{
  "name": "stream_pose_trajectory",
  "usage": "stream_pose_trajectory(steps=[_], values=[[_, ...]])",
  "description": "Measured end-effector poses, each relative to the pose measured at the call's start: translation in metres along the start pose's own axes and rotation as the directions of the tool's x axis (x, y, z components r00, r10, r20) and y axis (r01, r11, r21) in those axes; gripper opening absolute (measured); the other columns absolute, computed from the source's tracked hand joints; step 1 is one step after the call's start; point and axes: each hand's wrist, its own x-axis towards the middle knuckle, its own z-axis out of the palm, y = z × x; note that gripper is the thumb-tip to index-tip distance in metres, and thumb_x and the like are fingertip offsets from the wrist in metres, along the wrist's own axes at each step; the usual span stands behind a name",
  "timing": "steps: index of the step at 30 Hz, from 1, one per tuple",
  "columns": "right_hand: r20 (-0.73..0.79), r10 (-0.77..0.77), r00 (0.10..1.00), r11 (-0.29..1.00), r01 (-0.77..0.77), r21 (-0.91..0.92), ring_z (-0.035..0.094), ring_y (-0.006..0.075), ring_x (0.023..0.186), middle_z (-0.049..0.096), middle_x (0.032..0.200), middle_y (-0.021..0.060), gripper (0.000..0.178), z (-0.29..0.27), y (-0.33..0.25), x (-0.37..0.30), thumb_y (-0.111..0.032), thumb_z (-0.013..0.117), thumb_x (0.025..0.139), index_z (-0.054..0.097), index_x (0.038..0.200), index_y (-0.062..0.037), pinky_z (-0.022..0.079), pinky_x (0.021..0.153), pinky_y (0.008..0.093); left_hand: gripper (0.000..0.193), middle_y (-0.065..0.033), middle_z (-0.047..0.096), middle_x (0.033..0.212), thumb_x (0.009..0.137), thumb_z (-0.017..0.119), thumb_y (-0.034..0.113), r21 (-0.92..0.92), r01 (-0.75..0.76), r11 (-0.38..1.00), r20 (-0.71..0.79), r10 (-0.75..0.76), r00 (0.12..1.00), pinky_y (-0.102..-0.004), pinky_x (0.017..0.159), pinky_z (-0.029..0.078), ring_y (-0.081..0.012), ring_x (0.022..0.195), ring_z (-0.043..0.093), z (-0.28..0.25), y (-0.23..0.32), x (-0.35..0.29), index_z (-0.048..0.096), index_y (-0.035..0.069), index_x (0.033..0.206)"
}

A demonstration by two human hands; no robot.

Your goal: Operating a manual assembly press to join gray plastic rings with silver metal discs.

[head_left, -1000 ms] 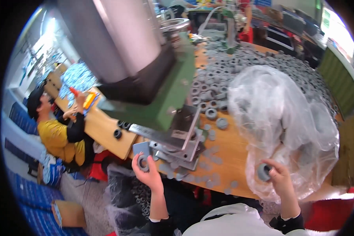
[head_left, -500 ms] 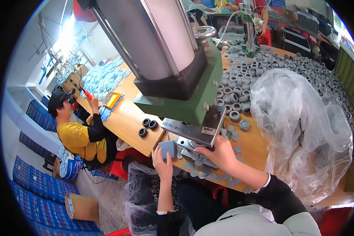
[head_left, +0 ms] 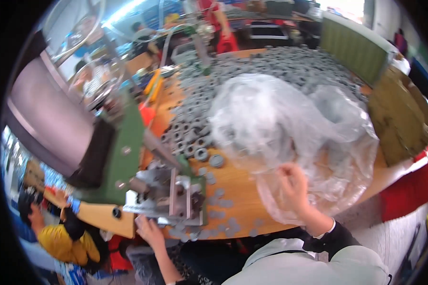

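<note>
My left hand (head_left: 150,232) is at the front left of the metal die (head_left: 176,194) under the green press head (head_left: 124,152). Its fingers are closed around a small greyish thing, blurred and mostly covered. Farther right, my right hand (head_left: 294,187) is raised over the table in front of a large clear plastic bag (head_left: 257,109). Its fingers look bent but are smeared by motion, and whether they touch the bag does not show. Flat grey discs (head_left: 226,203) lie scattered between the die and my right hand.
Behind the bag spreads a heap of grey ring-shaped caps (head_left: 280,61) on the wooden table (head_left: 242,183). The press cylinder (head_left: 50,118) fills the upper left. A person in a yellow shirt (head_left: 64,244) works at the left. Brown cardboard (head_left: 402,116) stands at the right.
My view has swung to the right. My right hand has left the die and moved right to the plastic bag. My left hand stays by the die, where a blue-grey square block was at its fingers.
</note>
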Motion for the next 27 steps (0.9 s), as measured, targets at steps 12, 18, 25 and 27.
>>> stream_pose_trajectory(steps=[12, 18, 25, 27], values=[[0.066, -0.115, 0.991, 0.809, 0.132, -0.573, 0.051, 0.0340, 0.110, 0.058, 0.114, 0.0154, 0.045, -0.082, 0.179, 0.074, -0.016, 0.067, 0.072, 0.056, 0.115, -0.0051, 0.039, 0.094, 0.0398, 0.053, -0.0164, 0.046, 0.126, 0.082, 0.062, 0.009, -0.849, -0.045, 0.526, -0.094, -0.067, 0.993, -0.0366, 0.096, 0.036, -0.0253, 0.110, 0.049, -0.015, 0.132, 0.037, 0.038, -0.005, 0.128], [0.072, -0.144, 0.987, 0.790, 0.158, -0.593, 0.052, 0.0319, 0.110, 0.059, 0.114, 0.0158, 0.055, -0.082, 0.152, 0.075, -0.024, 0.074, 0.062, 0.059, 0.111, -0.0031, 0.039, 0.095, 0.0402, 0.027, -0.0153, 0.065, 0.090, 0.076, 0.068, 0.010, -0.677, -0.024, 0.735, -0.209, -0.161, 0.965, -0.0374, 0.077, 0.047, -0.0251, 0.083, 0.062, -0.028, 0.158, 0.057, 0.060, -0.008, 0.095], [0.126, 0.068, 0.990, 0.771, 0.028, -0.636, 0.057, 0.0237, 0.065, 0.060, 0.077, 0.0094, 0.034, -0.112, 0.040, 0.011, -0.014, 0.072, 0.059, 0.064, 0.089, -0.0004, 0.046, 0.057, 0.0311, 0.036, -0.0131, 0.061, 0.096, 0.071, 0.073, 0.011, -0.699, 0.119, 0.705, -0.260, -0.406, 0.876, -0.0365, 0.082, 0.044, -0.0262, 0.086, 0.056, -0.039, 0.141, 0.011, 0.056, -0.002, 0.100], [0.320, 0.069, 0.945, 0.927, 0.058, -0.371, 0.058, 0.0218, 0.066, 0.060, 0.076, 0.0109, 0.035, -0.097, 0.005, -0.002, -0.011, 0.071, 0.059, 0.064, 0.091, 0.0006, 0.047, 0.057, 0.0288, 0.036, -0.0116, 0.062, 0.097, 0.073, 0.073, 0.011, -0.717, 0.198, 0.668, -0.285, -0.540, 0.792, -0.0329, 0.083, 0.045, -0.0225, 0.088, 0.058, -0.039, 0.119, -0.013, 0.056, -0.003, 0.101]])
